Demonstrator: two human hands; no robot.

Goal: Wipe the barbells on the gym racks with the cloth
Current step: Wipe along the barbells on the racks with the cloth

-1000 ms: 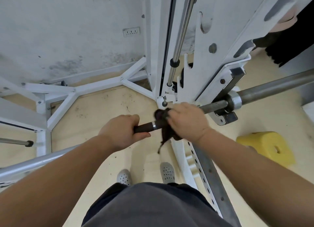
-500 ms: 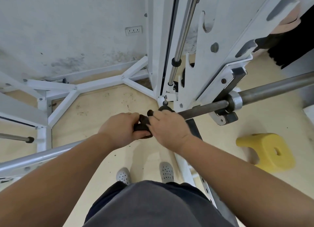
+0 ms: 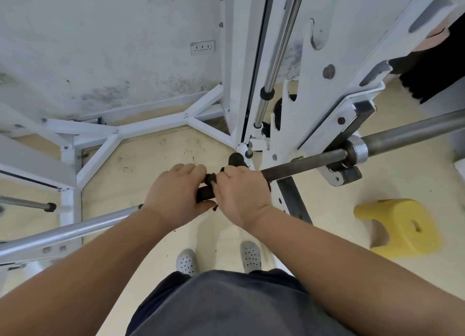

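1. Stage – wiping is judged to be under way, on the outer end of one barbell (image 3: pixel 307 163); nothing in view marks the job as finished.
2. The left hand (image 3: pixel 173 197) is seen wrapped round the dark tip of the barbell, fingers curled over it, apparently steadying it.
3. The right hand (image 3: pixel 239 197) is closed over the bar just beside the left hand, knuckles nearly touching; the cloth (image 3: pixel 210 178) is bunched under its fingers, with only dark scraps showing between the two hands.
4. Task thing placed: the barbell runs from the left hand's grip, under the right hand, and away to the right into the white rack (image 3: pixel 322 96), where it is carried past a steel collar (image 3: pixel 358 150).
5. Left to do, as judged: the stretch from the right hand out to the collar, the thicker shaft beyond it, and any other bars. Whether a part is already clean cannot be told from its surface.
6. Count – hands: two, both on the bar. Cloth: one.
7. Bars: one being wiped; one silver bar (image 3: pixel 75 228) passing below the left wrist; one short capped rod (image 3: pixel 25 203) further left of the left hand.
8. Others: one yellow stool (image 3: pixel 400 230) on the floor well right of the right hand; two shoes (image 3: pixel 186 261) below the hands; one wall socket (image 3: pixel 202 47) above them.
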